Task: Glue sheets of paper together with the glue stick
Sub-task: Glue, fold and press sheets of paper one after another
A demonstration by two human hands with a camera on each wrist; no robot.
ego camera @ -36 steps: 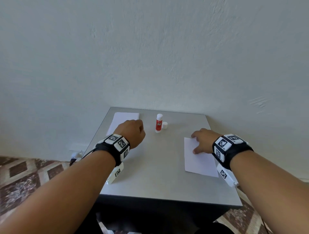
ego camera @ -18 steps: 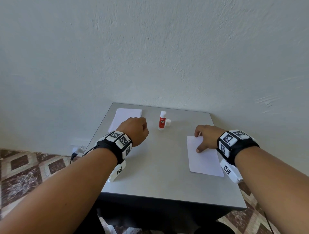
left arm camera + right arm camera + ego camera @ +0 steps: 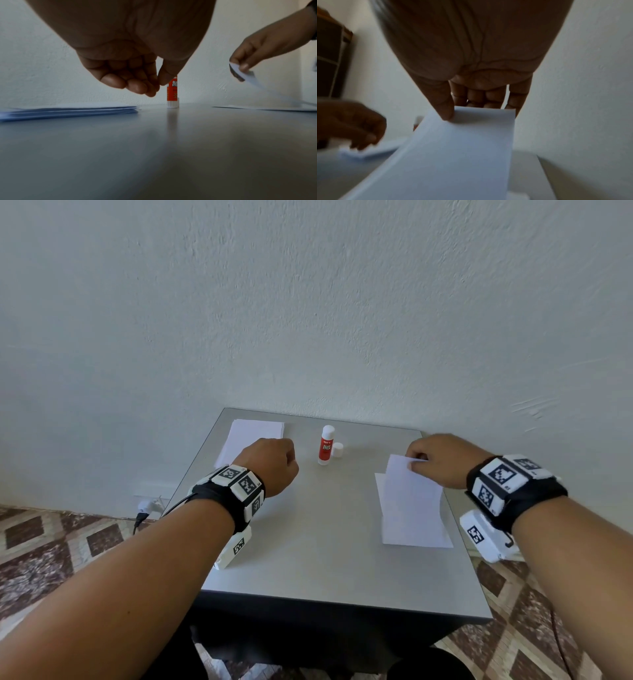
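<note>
A red and white glue stick [image 3: 326,445] stands upright at the back middle of the grey table [image 3: 308,549], with its white cap [image 3: 337,450] beside it. My right hand [image 3: 416,462] pinches the far edge of a white sheet [image 3: 409,501] and holds that edge up off a second sheet [image 3: 421,541] lying flat beneath it. In the right wrist view my thumb [image 3: 447,112] lies on the sheet [image 3: 462,148] and the fingers are behind it. My left hand [image 3: 274,463] hovers curled into a fist in front of a paper stack [image 3: 255,433], holding nothing [image 3: 137,83].
The table stands against a white wall [image 3: 308,320]. A plug and cable [image 3: 144,508] lie on the patterned tile floor to the left. Bare table surface lies between the two hands and toward the front edge.
My right hand, earlier lying on the sheet, has pinched its far edge and raised it. The left hand has barely moved.
</note>
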